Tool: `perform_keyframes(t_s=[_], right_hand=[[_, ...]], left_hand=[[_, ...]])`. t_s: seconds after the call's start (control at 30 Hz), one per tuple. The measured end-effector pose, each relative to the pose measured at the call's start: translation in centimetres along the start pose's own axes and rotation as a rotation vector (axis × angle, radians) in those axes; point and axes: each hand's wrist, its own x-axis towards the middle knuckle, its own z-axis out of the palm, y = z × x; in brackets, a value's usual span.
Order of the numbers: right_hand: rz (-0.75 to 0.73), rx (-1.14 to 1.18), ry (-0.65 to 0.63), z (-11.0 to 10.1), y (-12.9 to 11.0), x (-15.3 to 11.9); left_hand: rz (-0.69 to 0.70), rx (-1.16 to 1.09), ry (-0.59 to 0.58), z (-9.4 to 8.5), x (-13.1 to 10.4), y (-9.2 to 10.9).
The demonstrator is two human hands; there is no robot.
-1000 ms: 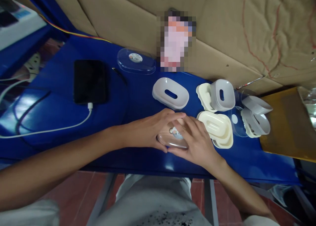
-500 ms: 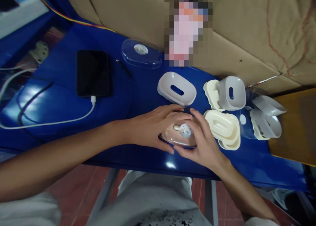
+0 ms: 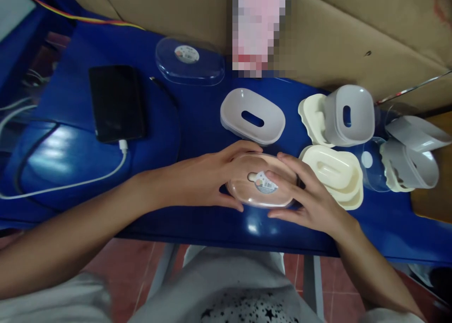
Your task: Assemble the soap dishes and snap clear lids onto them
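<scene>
A peach-coloured soap dish under a clear lid lies at the table's near edge, between my hands. The lid bears a round printed sticker. My left hand curls round the dish's left end, thumb at the near side and fingers at the far side. From the right, my right hand grips the other end, its thumb low on the near side and one finger lying over the lid by the sticker. Just beyond them is a grey oval dish with a slot in its bottom.
A spare clear lid lies at the back. On the right are cream trays, an upright grey dish and more grey dishes. A black device with a white cable sits left. Cardboard borders the back.
My hands have spread slightly apart along the lidded dish, so more of its lid shows. My right hand has shifted right. The whole view has also moved a little closer.
</scene>
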Motion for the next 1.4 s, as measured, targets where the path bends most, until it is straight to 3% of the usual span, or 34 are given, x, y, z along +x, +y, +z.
perform_keyframes(t_s=[0.47, 0.87, 1.2, 1.3, 1.4], right_hand=[[0.005, -0.127, 0.048, -0.5, -0.5, -0.5], [-0.004, -0.088, -0.007, 0.6, -0.2, -0.2], [0.060, -0.140, -0.050, 0.7, -0.6, 0.2], [0.090, -0.184, -0.092, 0.9, -1.3, 0.6], [0.099, -0.231, -0.091, -0.3, -1.7, 0.4]], left_hand=[[0.083, -0.070, 0.018, 0.1, 0.4, 0.5], [0.152, 0.166, 0.071, 0.3, 0.6, 0.9], [0.127, 0.292, 0.081, 0.5, 0.5, 0.8], [0.063, 0.343, 0.073, 0.4, 0.4, 1.6], [0.031, 0.425, 0.095, 0.3, -0.8, 2.7]])
